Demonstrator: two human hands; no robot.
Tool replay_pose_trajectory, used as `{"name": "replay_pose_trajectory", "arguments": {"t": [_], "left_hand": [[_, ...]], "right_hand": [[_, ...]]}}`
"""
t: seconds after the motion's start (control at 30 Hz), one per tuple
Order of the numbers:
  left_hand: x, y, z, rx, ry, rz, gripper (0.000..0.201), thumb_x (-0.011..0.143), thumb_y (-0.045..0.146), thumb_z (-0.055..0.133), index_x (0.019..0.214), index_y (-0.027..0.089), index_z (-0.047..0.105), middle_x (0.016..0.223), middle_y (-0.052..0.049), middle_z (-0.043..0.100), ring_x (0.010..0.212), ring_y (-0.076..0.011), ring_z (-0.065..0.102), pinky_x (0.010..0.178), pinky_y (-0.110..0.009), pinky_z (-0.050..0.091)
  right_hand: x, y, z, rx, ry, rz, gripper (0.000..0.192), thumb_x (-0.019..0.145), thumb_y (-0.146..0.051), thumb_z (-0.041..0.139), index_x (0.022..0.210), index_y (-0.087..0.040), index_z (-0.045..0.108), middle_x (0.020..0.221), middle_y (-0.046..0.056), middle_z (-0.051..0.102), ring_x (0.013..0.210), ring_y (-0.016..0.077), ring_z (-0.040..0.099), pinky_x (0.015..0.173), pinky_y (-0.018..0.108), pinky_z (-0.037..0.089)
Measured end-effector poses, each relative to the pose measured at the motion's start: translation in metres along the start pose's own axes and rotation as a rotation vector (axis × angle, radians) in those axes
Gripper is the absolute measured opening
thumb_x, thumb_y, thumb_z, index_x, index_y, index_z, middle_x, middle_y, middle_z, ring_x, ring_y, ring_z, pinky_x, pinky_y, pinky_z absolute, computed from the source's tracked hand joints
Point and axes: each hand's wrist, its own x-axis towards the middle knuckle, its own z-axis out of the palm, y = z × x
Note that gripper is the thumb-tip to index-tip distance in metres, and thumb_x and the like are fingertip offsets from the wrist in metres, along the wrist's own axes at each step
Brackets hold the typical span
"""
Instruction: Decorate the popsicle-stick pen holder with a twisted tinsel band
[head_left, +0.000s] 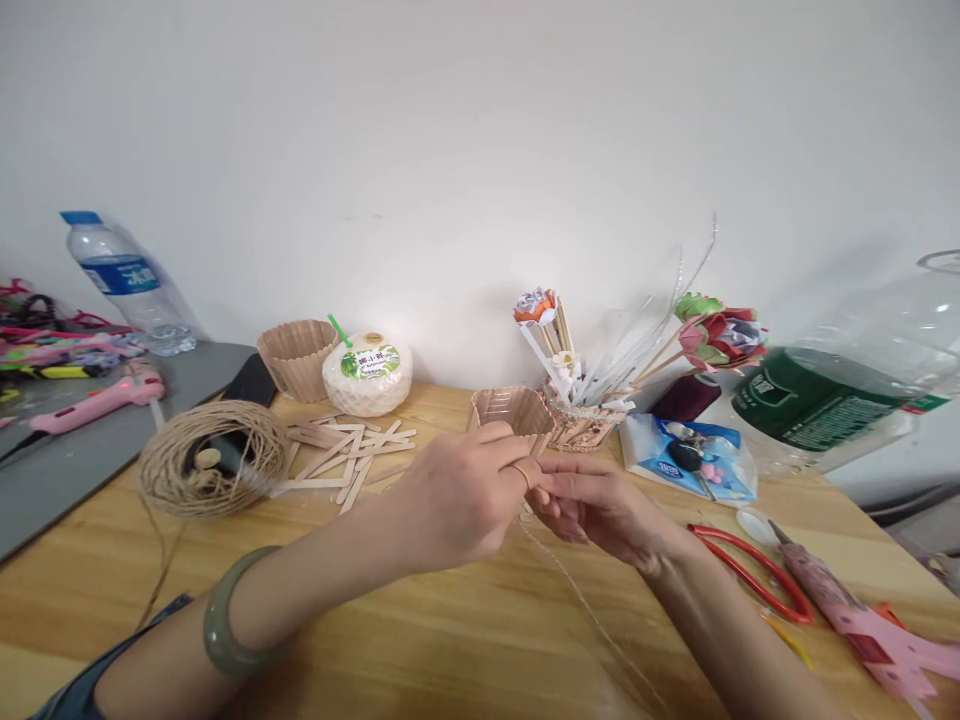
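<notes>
My left hand (457, 500) and my right hand (596, 510) meet over the middle of the wooden table (420, 640), fingertips pinched together on a thin strand of twine (581, 600) that trails down toward the table's front edge. A ring shows on a left finger and a green bangle (225, 620) circles the left wrist. Just behind the hands stands a small hexagonal basket of wooden sticks (510, 410). What the fingers do to the strand is hidden between them.
A twine ball (214, 465) and loose popsicle sticks (345, 450) lie at left, with a stick cup (296, 358) and coconut drink (367, 372) behind. Red scissors (750, 570) and a pink glue gun (862, 620) lie at right. Paper flowers (720, 335) and plastic bottles stand near the wall.
</notes>
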Motion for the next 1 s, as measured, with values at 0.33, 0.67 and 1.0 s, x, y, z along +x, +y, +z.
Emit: {"name": "replay_pose_trajectory", "arguments": {"t": [0.33, 0.67, 1.0], "left_hand": [[0.011, -0.009, -0.019, -1.153, -0.071, -0.624, 0.008, 0.067, 0.020, 0.062, 0.064, 0.013, 0.059, 0.056, 0.003, 0.053, 0.054, -0.0080, 0.047, 0.056, -0.022, 0.037], [0.010, -0.008, -0.012, -1.360, -0.253, -0.690, 0.005, 0.062, 0.016, 0.064, 0.061, 0.013, 0.060, 0.058, 0.003, 0.056, 0.051, -0.0078, 0.047, 0.053, -0.023, 0.039], [0.003, 0.001, -0.013, -0.204, 0.135, 0.032, 0.022, 0.083, 0.008, 0.039, 0.074, 0.015, 0.057, 0.072, -0.005, 0.058, 0.070, -0.0155, 0.047, 0.069, -0.030, 0.038]], "right_hand": [[-0.010, 0.000, -0.006, -0.955, 0.499, -0.770, 0.020, 0.078, -0.011, 0.060, 0.097, -0.017, 0.055, 0.084, 0.007, 0.066, 0.075, 0.0149, 0.061, 0.063, 0.025, 0.050], [-0.019, -0.024, -0.010, -1.239, 0.258, -1.006, 0.022, 0.084, -0.007, 0.040, 0.089, -0.013, 0.060, 0.073, 0.007, 0.067, 0.070, 0.0170, 0.059, 0.054, 0.028, 0.050], [-0.005, -0.017, 0.011, 0.078, 0.185, -0.063, 0.024, 0.086, -0.028, 0.045, 0.065, -0.017, 0.049, 0.055, -0.002, 0.047, 0.044, 0.0092, 0.043, 0.039, 0.021, 0.037]]}}
